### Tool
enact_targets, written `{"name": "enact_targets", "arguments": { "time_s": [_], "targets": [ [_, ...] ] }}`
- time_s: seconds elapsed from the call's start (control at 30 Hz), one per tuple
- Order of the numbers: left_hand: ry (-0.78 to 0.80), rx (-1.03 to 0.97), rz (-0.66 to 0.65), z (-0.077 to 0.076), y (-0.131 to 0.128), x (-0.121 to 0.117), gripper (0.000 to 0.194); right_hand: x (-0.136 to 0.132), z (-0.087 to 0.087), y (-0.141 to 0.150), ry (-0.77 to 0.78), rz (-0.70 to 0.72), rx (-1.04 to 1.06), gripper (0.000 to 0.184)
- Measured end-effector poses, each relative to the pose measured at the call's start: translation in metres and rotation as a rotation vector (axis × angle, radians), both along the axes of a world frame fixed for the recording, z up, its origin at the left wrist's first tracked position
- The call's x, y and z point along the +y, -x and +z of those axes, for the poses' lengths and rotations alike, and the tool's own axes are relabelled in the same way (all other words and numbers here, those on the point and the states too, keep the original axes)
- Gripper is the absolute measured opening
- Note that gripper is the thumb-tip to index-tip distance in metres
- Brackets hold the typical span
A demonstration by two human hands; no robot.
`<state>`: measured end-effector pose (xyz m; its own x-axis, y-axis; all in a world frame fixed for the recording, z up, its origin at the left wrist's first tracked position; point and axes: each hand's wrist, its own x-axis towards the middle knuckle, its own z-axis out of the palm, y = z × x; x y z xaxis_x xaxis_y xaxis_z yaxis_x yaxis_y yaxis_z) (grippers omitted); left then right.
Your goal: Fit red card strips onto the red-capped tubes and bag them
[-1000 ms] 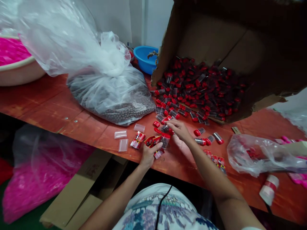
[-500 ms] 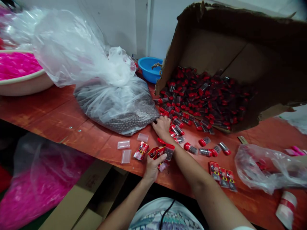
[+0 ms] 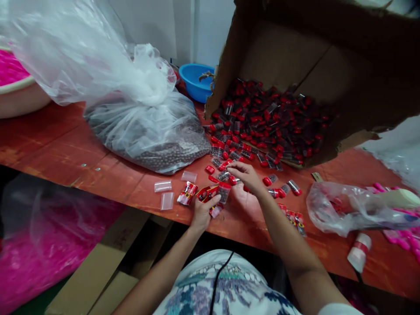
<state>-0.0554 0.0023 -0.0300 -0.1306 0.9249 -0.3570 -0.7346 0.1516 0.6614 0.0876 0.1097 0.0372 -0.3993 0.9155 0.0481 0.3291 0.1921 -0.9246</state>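
Red-capped container, gripped by left hand, lay nearer front edge of surface than right hand, whose grasp was indeterminable.

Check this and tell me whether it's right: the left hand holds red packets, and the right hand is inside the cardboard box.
Not quite: the head view shows the right hand outside the cardboard box, over the table in front of it, by loose bottles. The left hand does hold red packets.
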Motion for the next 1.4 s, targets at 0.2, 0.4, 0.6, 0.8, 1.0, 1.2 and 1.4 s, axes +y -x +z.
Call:
{"name": "enact_targets", "arguments": {
  "time_s": [0.2, 0.4, 0.6, 0.8, 1.0, 1.2, 1.4],
  "targets": [
    [-0.065, 0.071, -0.097, 0.0, -0.004, -0.004, 0.037, -0.056, 0.007, -0.037, -0.195, 0.077, -0.172, 0.023],
    [-0.07, 0.132, -0.183, 0.007, -0.013, -0.018, 0.034, -0.087, 0.005, -0.055, -0.484, 0.186, -0.481, 0.032],
    [-0.111, 0.171, -0.196, 0.024, -0.035, -0.028, 0.034, -0.115, 0.001, -0.063, -0.383, 0.097, -0.385, 0.11],
    [-0.144, 0.175, -0.296, 0.035, -0.051, -0.03, 0.035, -0.116, -0.006, -0.071, -0.075, 0.174, 0.027, 0.133],
    [-0.103, 0.162, -0.441, 0.035, -0.057, -0.039, 0.038, -0.115, -0.025, -0.085, 0.213, 0.156, 0.413, 0.116],
    [-0.036, 0.153, -0.447, 0.035, -0.064, -0.047, 0.037, -0.131, -0.027, -0.102, -0.029, 0.015, 0.34, 0.099],
    [-0.011, 0.158, -0.407, 0.035, -0.069, -0.042, 0.035, -0.15, -0.017, -0.108, -0.375, -0.031, -0.166, 0.09]
  ]
}}
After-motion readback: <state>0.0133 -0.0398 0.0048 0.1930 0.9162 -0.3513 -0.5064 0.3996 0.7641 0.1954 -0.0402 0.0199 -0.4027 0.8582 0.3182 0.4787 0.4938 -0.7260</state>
